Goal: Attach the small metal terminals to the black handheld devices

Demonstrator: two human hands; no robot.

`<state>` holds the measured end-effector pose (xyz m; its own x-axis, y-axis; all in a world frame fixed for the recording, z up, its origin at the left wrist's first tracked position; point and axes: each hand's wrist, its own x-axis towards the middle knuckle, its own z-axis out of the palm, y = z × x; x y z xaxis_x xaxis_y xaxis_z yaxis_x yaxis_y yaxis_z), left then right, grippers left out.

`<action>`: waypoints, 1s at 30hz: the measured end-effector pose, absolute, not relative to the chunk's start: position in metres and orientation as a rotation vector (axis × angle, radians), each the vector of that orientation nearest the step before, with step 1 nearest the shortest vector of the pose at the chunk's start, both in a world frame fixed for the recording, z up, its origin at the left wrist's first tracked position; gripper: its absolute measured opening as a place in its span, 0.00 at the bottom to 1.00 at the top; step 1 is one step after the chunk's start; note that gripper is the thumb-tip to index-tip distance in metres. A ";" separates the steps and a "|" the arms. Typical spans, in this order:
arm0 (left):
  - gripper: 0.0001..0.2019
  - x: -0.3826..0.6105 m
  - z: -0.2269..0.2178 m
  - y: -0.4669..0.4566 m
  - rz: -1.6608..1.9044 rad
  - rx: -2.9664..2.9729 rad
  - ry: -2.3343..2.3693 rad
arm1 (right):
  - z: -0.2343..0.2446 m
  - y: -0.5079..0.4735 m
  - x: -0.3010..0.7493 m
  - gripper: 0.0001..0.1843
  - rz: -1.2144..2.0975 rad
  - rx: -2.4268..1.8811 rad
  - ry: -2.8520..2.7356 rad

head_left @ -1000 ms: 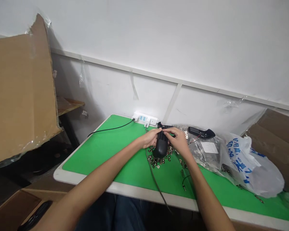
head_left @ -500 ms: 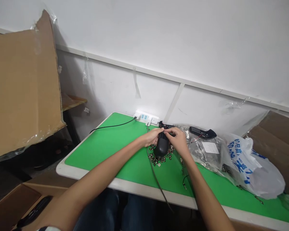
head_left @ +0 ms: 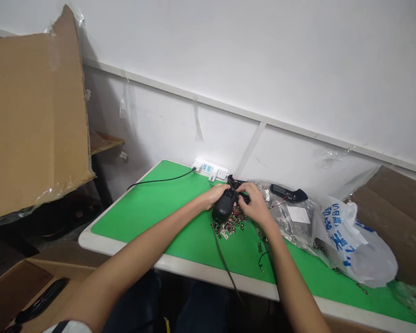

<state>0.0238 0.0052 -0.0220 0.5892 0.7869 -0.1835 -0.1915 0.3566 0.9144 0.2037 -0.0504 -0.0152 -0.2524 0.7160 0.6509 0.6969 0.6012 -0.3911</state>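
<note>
My left hand [head_left: 214,196] is closed on a black rounded plastic housing [head_left: 224,206], its smooth dome end facing me and its slotted end toward the wall. Close by on the right, my right hand [head_left: 254,203] has its fingers bent around a black part [head_left: 244,198], mostly hidden by the fingers. Whether that part joins the housing cannot be made out. Below both hands lies a heap of small shiny metal pieces [head_left: 230,224] on the green tabletop [head_left: 180,231]. Behind the hands, a black piece with thin wires [head_left: 233,180] is partly covered.
A white power strip [head_left: 211,169] with plugged-in cords sits against the wall. To the right lie a black curved casing [head_left: 289,193], clear plastic bags with a white label [head_left: 298,214] and a white printed bag [head_left: 358,245]. A grey cable [head_left: 223,261] hangs over the front edge.
The black housing has shifted left and tilted in my left hand. My right hand has come away from my left fingertips, and a black part now shows at its fingers.
</note>
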 end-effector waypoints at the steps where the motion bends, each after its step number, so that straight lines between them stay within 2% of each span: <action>1: 0.08 0.023 -0.023 0.006 0.703 1.026 0.704 | -0.015 -0.052 0.204 0.12 0.007 -1.099 -2.064; 11: 0.08 0.024 -0.024 0.010 0.711 1.028 0.758 | -0.026 -0.051 0.198 0.11 -0.053 -1.058 -2.111; 19: 0.09 0.026 -0.022 0.004 0.697 1.010 0.672 | -0.034 -0.044 0.205 0.12 0.368 -1.195 -1.651; 30: 0.09 0.037 -0.026 -0.007 0.750 1.134 0.808 | -0.023 -0.051 0.199 0.10 0.231 -1.236 -1.741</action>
<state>0.0368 -0.0070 -0.0261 0.5089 0.8444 -0.1675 -0.1035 0.2532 0.9618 0.1985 -0.0509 -0.0232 -0.0333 0.8113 0.5837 0.6306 0.4701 -0.6175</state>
